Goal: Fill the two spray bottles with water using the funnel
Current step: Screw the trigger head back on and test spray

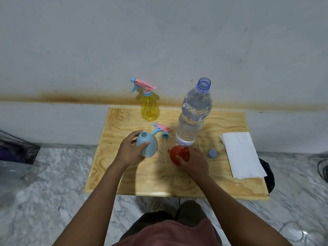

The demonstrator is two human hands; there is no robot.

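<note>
- Your left hand (130,151) is wrapped around the blue bottle (147,144), thumb in front and fingers behind; the bottle stands on the wooden table (124,178) with its mouth open and bare. Keep that hold low and firm so the neck stays level when the funnel goes in
- Its spray head (162,130) lies on the table just behind the bottle, dip tube trailing toward you. Leave it there, out of the pouring path
- The yellow bottle (150,108) stands at the back edge with its spray head on, so it looks like the second one to fill
- Your right hand (192,161) is closed on the red funnel (179,154), which sits near the middle of the table, wide rim tipped up toward you. Carry it over spout-down and seat the spout squarely in the blue bottle's mouth before letting go
- The water bottle (194,114) stands uncapped right behind the funnel and is largely full; mind your knuckles near it. Its cap (212,153) rests just to the right
- A folded white paper (242,155) lies at the right edge, handy for drips
</note>
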